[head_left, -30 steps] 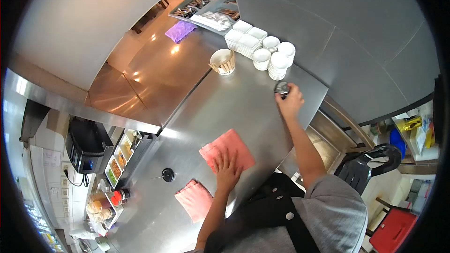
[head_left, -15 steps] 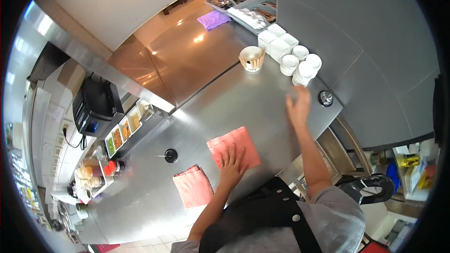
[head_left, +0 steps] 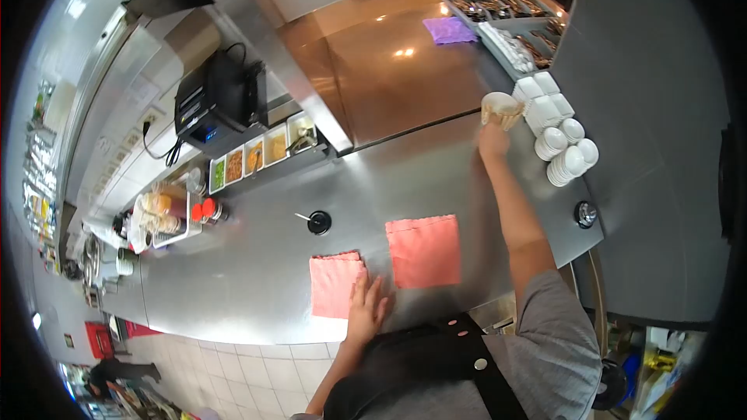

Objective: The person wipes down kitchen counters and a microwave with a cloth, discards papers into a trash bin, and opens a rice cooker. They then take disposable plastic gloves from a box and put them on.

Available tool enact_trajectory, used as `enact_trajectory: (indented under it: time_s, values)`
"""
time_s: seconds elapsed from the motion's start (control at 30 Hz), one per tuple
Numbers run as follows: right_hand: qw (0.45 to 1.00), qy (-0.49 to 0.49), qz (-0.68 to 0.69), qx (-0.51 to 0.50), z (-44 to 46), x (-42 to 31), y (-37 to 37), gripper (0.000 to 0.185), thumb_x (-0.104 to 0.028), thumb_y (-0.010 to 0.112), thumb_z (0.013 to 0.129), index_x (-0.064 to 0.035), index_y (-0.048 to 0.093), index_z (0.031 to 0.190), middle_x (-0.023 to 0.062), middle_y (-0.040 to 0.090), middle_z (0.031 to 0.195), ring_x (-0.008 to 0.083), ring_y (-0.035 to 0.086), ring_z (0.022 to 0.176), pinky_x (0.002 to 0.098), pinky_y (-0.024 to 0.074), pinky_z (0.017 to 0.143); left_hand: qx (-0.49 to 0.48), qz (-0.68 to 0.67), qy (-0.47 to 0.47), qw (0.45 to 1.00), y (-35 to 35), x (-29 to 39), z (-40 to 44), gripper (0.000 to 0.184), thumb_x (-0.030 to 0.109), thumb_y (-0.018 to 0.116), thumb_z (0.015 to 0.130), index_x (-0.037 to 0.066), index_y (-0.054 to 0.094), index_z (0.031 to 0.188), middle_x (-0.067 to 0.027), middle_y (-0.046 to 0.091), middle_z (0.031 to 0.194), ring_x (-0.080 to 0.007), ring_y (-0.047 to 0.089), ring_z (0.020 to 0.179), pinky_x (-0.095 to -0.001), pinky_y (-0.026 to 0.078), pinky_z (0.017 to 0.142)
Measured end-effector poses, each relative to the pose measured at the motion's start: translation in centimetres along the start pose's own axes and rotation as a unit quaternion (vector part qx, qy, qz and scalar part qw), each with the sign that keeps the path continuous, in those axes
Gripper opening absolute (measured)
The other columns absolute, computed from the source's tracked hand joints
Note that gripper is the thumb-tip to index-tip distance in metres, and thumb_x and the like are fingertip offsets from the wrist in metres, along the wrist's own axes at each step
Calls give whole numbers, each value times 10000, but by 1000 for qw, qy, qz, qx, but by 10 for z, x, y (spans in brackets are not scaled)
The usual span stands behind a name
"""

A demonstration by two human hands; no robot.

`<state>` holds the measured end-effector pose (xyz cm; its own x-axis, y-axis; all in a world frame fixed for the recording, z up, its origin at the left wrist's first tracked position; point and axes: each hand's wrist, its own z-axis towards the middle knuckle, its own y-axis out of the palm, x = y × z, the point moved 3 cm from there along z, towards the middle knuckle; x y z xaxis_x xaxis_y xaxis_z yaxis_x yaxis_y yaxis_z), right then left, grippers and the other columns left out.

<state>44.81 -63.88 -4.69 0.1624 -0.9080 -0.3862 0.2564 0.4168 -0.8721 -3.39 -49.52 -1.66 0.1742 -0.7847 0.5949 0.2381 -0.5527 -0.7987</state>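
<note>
My right hand reaches to the far side of the steel counter and grips a white cup with light wooden clips around its rim; its fingertips are partly hidden. My left hand is open, fingers apart, at the right edge of a folded pink cloth. A second folded pink cloth lies flat to the right of it. Behind the cloths stands a small round black holder with a thin stick poking out.
Stacks of white dishes and a service bell line the counter's right side. Farther back are a grey cutlery tray and a purple cloth. Food containers, a black printer and a condiment tray stand left.
My right hand has moved forward to the clip-rimmed cup. My left hand has left the right pink cloth and come to the left one. The view has turned.
</note>
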Motion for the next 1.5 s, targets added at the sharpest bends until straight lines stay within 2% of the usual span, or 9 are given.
enact_trajectory:
  time_s: [0.1, 0.33, 0.67, 0.9, 1.1, 1.13, 1.2, 1.33, 1.5]
  values:
    - [999, 4, -31, 32, 15, 11, 8, 208, -178, 465, 911, -42, 622, 902, 207, 671, 787, 343, 682, 736, 471, 537, 595, 54, -7, -44, 998, -17, -8, -15, 483, 139, 594, 860, 73, 470, 1322, -224, 310, 1442, -437, 333, 1302, -492, 302, 1065]
    - [999, -42, 9, 24, 27, -17, -6, 265, -272, 511, 926, -19, 584, 898, 230, 655, 807, 392, 651, 760, 486, 523, 653, 89, 82, -130, 984, -31, -43, -57, 501, 124, 610, 823, 83, 479, 1304, -183, 329, 1446, -413, 309, 1330, -488, 279, 1081]
    - [996, -82, -6, 32, 22, -54, -12, 333, -210, 575, 888, -41, 549, 1174, 190, 673, 832, 371, 660, 783, 473, 528, 666, -35, 199, -93, 975, -11, -72, -31, 577, 395, 460, 934, 286, 269, 1468, -116, 134, 1550, -392, 130, 1408, -552, 138, 1115]
    - [913, -241, 294, -147, -127, -96, -102, 316, -73, 579, 874, -44, 574, 1188, 156, 676, 916, 265, 666, 789, 335, 514, 713, 0, 208, -91, 974, 6, -84, -16, 588, 445, 402, 949, 254, 236, 1480, -164, 118, 1543, -411, 90, 1409, -587, 95, 1103]
    - [675, -348, 626, 174, -248, -138, -308, 63, -94, 576, 803, -34, 578, 782, 75, 633, 733, 166, 583, 613, 301, 458, 552, 5, 161, -58, 985, 3, -90, -17, 601, 440, 418, 945, 236, 235, 1480, -181, 97, 1542, -431, 71, 1406, -605, 76, 1093]
    - [601, -553, 557, 152, -258, -137, -357, 111, -126, 556, 806, -53, 553, 722, 59, 587, 661, 179, 540, 563, 329, 423, 513, -4, 142, -46, 989, 0, -90, -18, 616, 428, 447, 938, 229, 236, 1481, -196, 84, 1540, -440, 79, 1402, -596, 78, 1097]
    - [285, -533, 668, 434, -286, -184, -405, 356, -405, 488, 924, -65, 568, 990, 12, 506, 765, 118, 497, 667, 278, 414, 517, -13, 107, -18, 994, -6, -88, -27, 623, 416, 465, 933, 224, 238, 1480, -204, 80, 1538, -443, 86, 1400, -590, 81, 1099]
    - [355, -574, 548, 494, -339, -201, -476, 180, -192, 589, 898, -63, 525, 790, 11, 584, 767, 118, 535, 681, 273, 462, 633, -33, 54, 10, 998, -19, -86, -50, 645, 345, 537, 909, 190, 261, 1472, -229, 98, 1527, -431, 111, 1401, -558, 105, 1110]
    - [304, -616, 388, 614, -375, -183, -507, 188, -195, 581, 903, -58, 524, 787, 14, 592, 766, 126, 551, 695, 274, 460, 634, -58, 33, 23, 997, -25, -89, -76, 660, 288, 585, 876, 181, 293, 1459, -227, 132, 1522, -412, 136, 1403, -537, 117, 1116]
